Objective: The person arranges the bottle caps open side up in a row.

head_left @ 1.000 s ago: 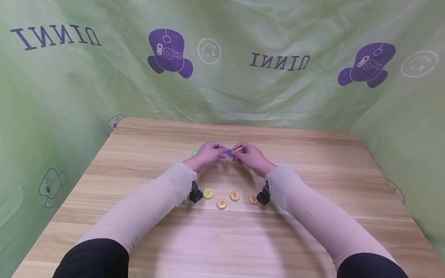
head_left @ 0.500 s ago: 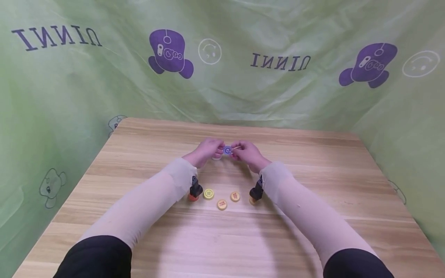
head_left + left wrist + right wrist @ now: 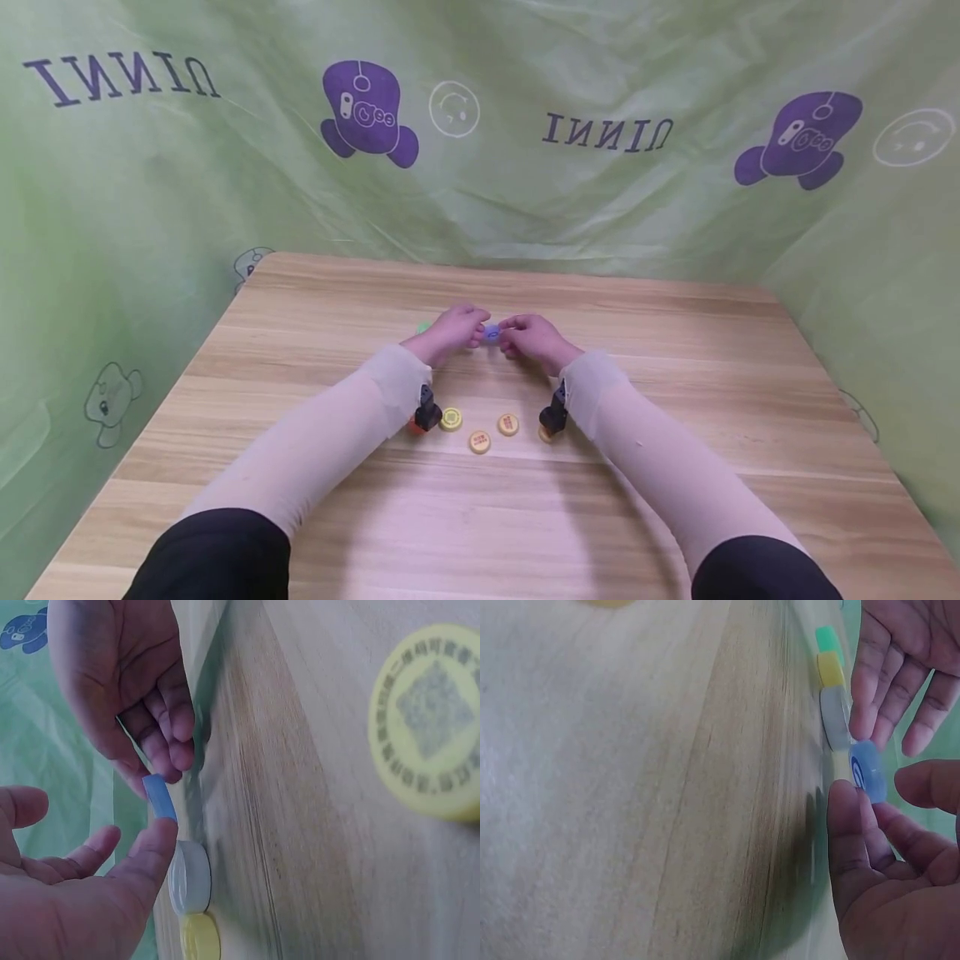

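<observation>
A translucent blue bottle cap (image 3: 491, 334) is between my two hands, above the far half of the table. My right hand (image 3: 536, 340) pinches its edge; in the right wrist view the blue cap (image 3: 867, 771) shows a white-and-blue mark. My left hand (image 3: 452, 327) has its fingers fairly straight, the tips beside the cap on the other side; whether they touch it is hard to tell. Next to the blue cap stand a white cap (image 3: 835, 718), a yellow cap (image 3: 830, 669) and a green cap (image 3: 827, 643) in a row, largely hidden by my left hand in the head view.
Closer to me lie a yellow cap with a printed code (image 3: 451, 419), two orange caps (image 3: 480, 442) with red print, another orange cap partly behind the right wrist camera, and a red cap (image 3: 417, 427) partly behind the left. A green curtain (image 3: 480, 208) surrounds the wooden table (image 3: 637, 467).
The blue cap went up slightly and left, then came back down and tipped flatter. Both hands moved with it; the left fingers have loosened. The near caps stayed put.
</observation>
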The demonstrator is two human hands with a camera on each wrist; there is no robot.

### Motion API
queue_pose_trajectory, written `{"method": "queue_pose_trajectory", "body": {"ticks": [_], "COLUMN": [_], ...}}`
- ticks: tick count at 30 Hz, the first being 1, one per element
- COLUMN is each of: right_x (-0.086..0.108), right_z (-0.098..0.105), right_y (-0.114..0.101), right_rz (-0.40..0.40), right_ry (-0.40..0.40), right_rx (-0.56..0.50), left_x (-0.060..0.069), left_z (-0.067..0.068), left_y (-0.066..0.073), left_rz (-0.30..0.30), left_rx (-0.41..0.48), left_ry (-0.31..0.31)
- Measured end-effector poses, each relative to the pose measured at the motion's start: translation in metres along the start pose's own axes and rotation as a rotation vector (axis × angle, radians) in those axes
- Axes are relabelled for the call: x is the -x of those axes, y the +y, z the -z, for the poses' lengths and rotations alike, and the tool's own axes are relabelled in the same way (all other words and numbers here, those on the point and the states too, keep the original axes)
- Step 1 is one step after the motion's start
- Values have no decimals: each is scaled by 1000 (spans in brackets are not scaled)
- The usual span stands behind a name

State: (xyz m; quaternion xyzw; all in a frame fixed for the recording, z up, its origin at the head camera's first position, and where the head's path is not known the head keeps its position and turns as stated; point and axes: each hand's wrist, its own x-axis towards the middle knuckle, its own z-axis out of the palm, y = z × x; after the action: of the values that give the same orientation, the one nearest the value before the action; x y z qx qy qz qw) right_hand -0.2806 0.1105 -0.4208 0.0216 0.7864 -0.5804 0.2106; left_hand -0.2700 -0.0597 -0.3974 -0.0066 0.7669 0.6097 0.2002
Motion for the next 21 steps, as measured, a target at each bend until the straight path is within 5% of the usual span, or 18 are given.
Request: {"method": "queue_pose_trajectory", "body": {"ticks": [15, 21], "right_x": [1, 1], "right_z": [3, 2], "right_y": [0, 0], "right_rz": [-5, -15], "right_ry": [-53, -50], "right_rx": [79, 67], "left_x": [7, 8], "left_z": [-2, 2], "left_y": [4, 5], "left_rz": [-31, -21], "left_rx": [-149, -111], "left_ry": [-19, 36]}}
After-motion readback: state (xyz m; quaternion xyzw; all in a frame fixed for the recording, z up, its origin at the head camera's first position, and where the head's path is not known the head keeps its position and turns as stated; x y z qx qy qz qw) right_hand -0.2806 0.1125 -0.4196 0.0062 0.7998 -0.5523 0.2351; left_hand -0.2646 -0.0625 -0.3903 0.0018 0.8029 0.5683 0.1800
